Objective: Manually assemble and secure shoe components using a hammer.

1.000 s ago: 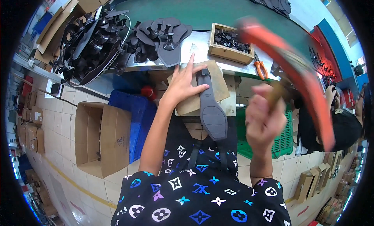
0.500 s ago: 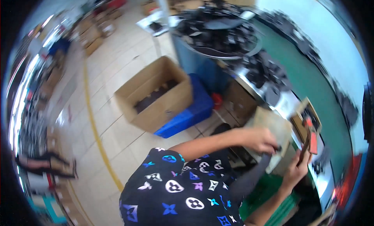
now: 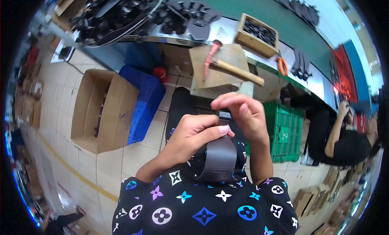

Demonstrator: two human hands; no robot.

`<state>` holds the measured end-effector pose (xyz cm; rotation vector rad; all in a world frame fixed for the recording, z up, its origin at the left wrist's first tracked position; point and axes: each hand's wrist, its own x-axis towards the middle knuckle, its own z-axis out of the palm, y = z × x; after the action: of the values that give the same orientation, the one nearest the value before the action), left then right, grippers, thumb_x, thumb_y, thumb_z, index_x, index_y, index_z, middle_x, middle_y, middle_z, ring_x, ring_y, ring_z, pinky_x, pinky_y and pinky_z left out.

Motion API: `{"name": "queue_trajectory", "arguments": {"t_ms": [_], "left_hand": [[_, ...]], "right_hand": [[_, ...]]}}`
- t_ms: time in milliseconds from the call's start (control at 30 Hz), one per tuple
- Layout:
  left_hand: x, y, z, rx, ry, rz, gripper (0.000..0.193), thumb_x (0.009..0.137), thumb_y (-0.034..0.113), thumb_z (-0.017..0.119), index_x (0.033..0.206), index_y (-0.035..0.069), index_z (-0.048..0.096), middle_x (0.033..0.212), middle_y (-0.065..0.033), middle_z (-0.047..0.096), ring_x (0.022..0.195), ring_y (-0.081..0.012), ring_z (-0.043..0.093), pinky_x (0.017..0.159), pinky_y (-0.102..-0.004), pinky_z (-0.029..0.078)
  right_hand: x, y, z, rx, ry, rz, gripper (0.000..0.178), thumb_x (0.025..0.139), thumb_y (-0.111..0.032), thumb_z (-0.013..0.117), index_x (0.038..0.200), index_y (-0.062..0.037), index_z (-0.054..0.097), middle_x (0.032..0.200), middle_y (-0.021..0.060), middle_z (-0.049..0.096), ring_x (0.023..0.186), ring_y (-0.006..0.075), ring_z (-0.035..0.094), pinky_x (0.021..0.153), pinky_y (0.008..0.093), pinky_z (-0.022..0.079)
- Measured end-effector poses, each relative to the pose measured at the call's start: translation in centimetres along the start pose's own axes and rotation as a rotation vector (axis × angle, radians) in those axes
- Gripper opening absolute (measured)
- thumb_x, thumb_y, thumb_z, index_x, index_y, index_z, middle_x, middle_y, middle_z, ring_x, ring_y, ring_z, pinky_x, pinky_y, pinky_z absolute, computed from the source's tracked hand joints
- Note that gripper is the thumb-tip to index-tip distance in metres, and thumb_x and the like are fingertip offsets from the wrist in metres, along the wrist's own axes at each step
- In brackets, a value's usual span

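My left hand (image 3: pixel 192 133) pinches the upper end of a dark grey, curved, sole-like piece (image 3: pixel 220 160) in front of my chest. The piece is smooth and has a small slot mark near its wide lower end. Just to the right and above, my right hand (image 3: pixel 247 113) hovers with bent fingers and the thumb apart; nothing shows in it. Beyond my hands, a hammer (image 3: pixel 233 69) with a red head and a wooden handle lies on a tan board (image 3: pixel 198 69).
On the bench stand a wooden box (image 3: pixel 259 48) of small black parts, orange-handled pliers (image 3: pixel 282 67) and dark piles of pieces (image 3: pixel 198 26). A cardboard box (image 3: pixel 87 121) and blue bin (image 3: pixel 148 109) sit left; right are a green crate (image 3: pixel 285 133) and a seated person (image 3: pixel 340 142).
My right hand has let go of the hammer, which now lies on the board. Both hands have come together in front of me at the dark piece, and the view has swung right.
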<state>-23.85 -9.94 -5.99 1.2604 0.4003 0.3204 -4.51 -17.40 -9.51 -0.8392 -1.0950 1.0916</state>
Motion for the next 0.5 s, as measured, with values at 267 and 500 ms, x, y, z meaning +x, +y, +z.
{"name": "queue_trajectory", "arguments": {"t_ms": [267,500], "left_hand": [[-2.6,0.2,2.0,-0.099,-0.189,-0.177,0.036,0.106,0.030,0.053,0.104,-0.002,0.069,0.099,-0.0074,0.069,0.095,-0.0116,0.063,0.084,-0.0276,0.048],[-2.6,-1.8,1.9,-0.157,-0.406,-0.064,0.038,0.106,0.032,0.050,0.099,-0.001,0.069,0.099,-0.0080,0.069,0.098,-0.0148,0.063,0.091,-0.0312,0.048]], "right_hand": [[-4.6,-1.4,3.6,0.048,0.029,0.182,0.058,0.099,-0.054,0.057,0.110,0.0022,0.061,0.110,0.0187,0.063,0.094,0.0201,0.061,0.067,0.0246,0.052],[-5.1,0.4,3.4,-0.041,-0.004,-0.094,0.049,0.096,-0.049,0.058,0.089,-0.0008,0.061,0.095,0.0126,0.061,0.083,0.0244,0.058,0.077,0.0402,0.047]]}}
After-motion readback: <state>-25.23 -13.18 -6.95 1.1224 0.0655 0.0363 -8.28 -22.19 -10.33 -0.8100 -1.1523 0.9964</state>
